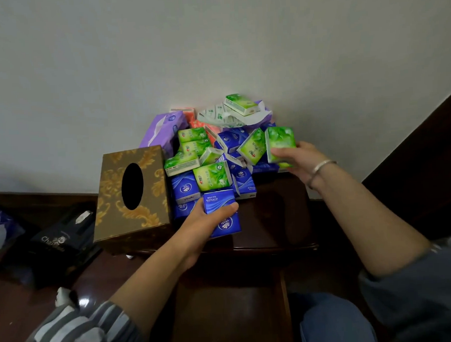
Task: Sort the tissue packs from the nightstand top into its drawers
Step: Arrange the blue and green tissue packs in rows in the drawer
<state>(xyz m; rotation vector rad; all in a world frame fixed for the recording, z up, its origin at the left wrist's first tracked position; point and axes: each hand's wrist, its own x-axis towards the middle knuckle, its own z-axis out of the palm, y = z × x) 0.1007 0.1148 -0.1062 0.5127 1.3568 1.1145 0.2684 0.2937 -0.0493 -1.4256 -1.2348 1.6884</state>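
On the floor to the left lies a black bag [62,237] with pale lettering. A gold patterned tissue box [132,190] stands at the front left corner of the nightstand [273,215], its oval slot facing up. Just beside it, near the front edge, the left hand [204,222] grips a blue tissue pack [218,200], with the thumb curled over its top face. Behind that, a heap of tissue packs [211,156] in green, blue, orange and purple is piled against the wall along the back edge. At the heap's right side, close to the right edge, the right hand [304,159] holds a green tissue pack [280,142], with the fingers wrapped round its lower end. A silver bracelet [322,165] sits on that wrist.
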